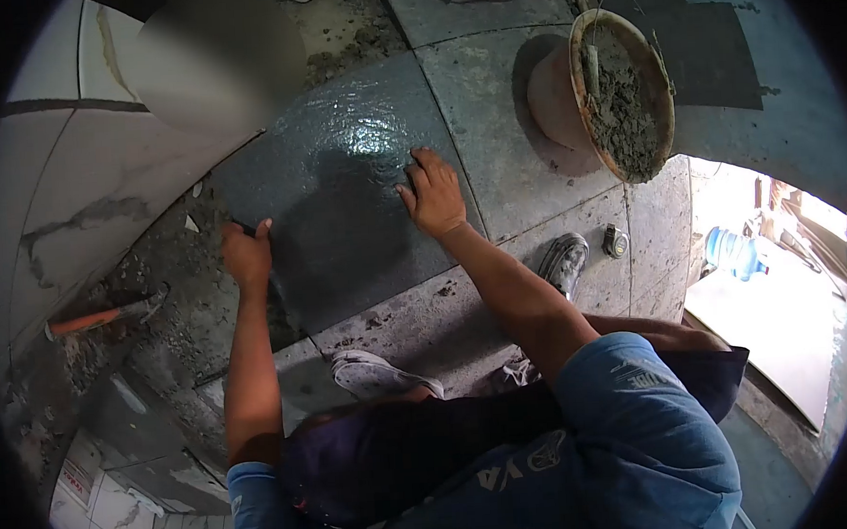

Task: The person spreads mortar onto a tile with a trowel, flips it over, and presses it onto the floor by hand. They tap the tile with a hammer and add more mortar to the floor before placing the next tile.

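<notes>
Large square slab of dark grey tile (335, 226), its face wet and glossy under the lamp, lies flat on the floor in front of the crouching person. Right edge runs along a dark seam beside a lighter grey floor tile (524, 163); left edge borders rough, crumbly grey mortar (202, 324).

Right hand (435, 197): palm down on the face near the right edge, fingers a little spread, gripping nothing. Left hand (247, 257): at the left edge, thumb raised beside the tile's rim, other fingers curled and mostly out of sight — cannot tell whether they pinch the edge or merely rest there.

Handling, as I judge it: heavy for its area, fully stiff, no give. The wet face likely slides under a flat palm, so that hand suits pressing or nudging better than lifting. Corners and rims probably chip if knocked or levered hard. Best hold — opposite edges, fingers beneath where the mortar side leaves room, thumbs on top; the seam side looks too tight for fingertips.

Nearby: orange-handled hammer (91, 321) on the rubble to the left; brownish round bucket (554, 104) of wet grey mortar (626, 115) standing beyond the right hand; small dark tape measure (616, 242) near a shoe (565, 262).
</notes>
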